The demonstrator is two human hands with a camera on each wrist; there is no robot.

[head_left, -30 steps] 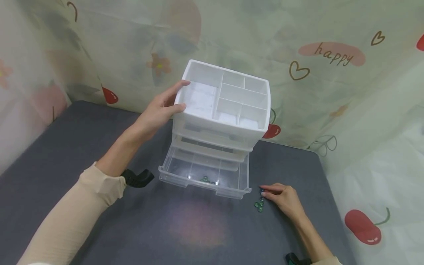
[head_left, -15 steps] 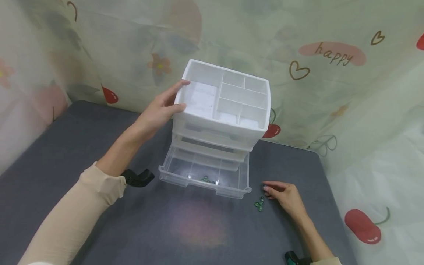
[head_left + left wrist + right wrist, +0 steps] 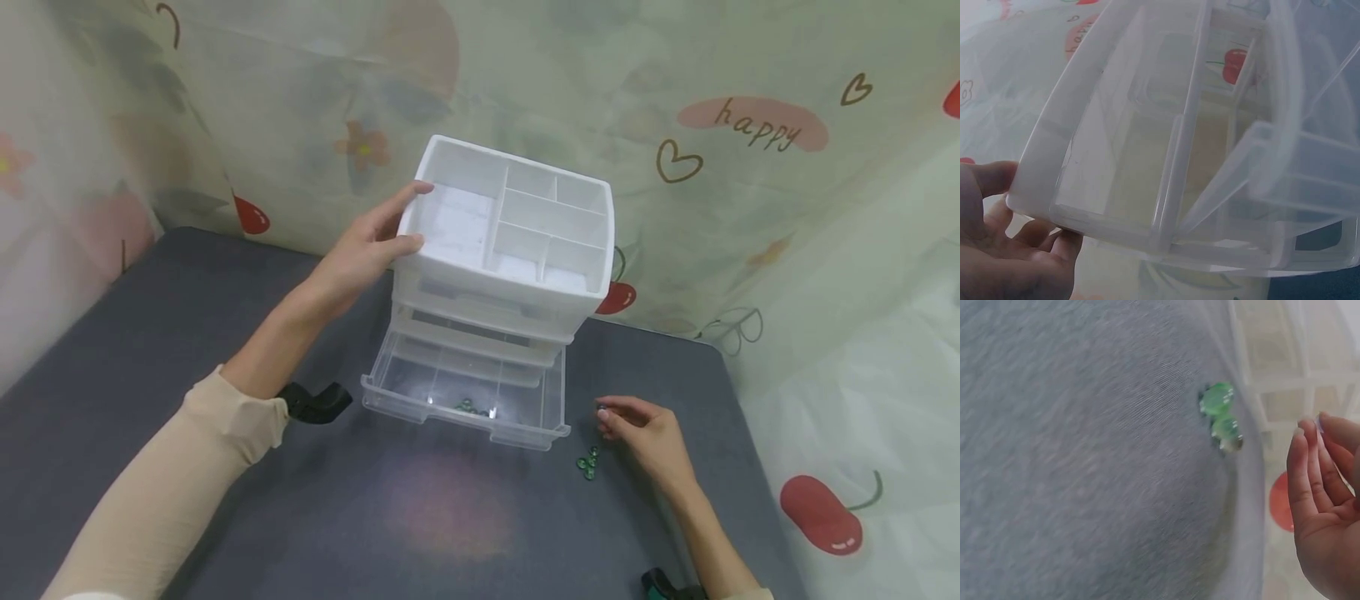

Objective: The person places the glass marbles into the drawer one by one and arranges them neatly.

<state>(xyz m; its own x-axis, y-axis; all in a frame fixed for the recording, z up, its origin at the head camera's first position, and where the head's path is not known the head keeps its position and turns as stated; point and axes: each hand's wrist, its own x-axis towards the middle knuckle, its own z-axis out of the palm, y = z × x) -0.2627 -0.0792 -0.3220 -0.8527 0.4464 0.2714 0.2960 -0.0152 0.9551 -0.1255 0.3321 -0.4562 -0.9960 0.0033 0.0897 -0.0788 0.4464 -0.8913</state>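
A white drawer organizer [image 3: 495, 279] with a divided top tray stands on the dark grey table. My left hand [image 3: 356, 258] grips its left upper edge, thumb in front and fingers over the rim; the left wrist view shows the hand [image 3: 1019, 240] at a corner of the frame. The clear bottom drawer [image 3: 397, 406] is pulled out, with several green glass beads [image 3: 467, 407] inside. Right of the drawer, my right hand [image 3: 648, 437] pinches a small bluish bead [image 3: 602, 408], mostly hidden by thumb and fingers. Several green glass beads [image 3: 589, 464] lie on the table just below that hand.
Patterned cloth [image 3: 525, 67] hangs behind and on both sides of the table [image 3: 300, 517]. A black wrist mount [image 3: 315, 404] sits on the left forearm, and another mount [image 3: 663, 583] on the right one.
My right hand has picked a bluish bead off the table and moved slightly up and away from the green beads. The left hand and the organizer have stayed in place.
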